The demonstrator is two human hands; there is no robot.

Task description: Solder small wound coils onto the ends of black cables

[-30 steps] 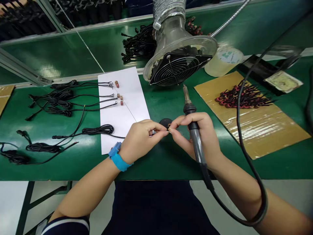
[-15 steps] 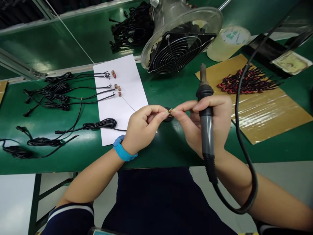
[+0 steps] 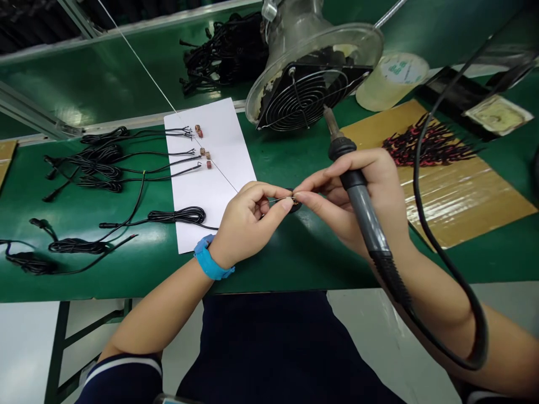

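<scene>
Hazard, as I judge it: the soldering iron [image 3: 367, 213], tip tilted upward, could swing onto skin if its looped cord [image 3: 416, 168] drags. Right hand [image 3: 387, 193]: curled round the iron's grip, which crosses it, tip beyond the fingers; thumb and forefinger together. Left hand [image 3: 248, 221]: pinched on a thin wire [image 3: 277, 200] at its fingertips. Black round piece [image 3: 296, 207]: partly hidden beneath both sets of fingertips.

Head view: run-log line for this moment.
left hand: holding thin silvery wire | right hand: holding grey-and-black soldering iron, tip forward | round black piece: by fingertips
</scene>
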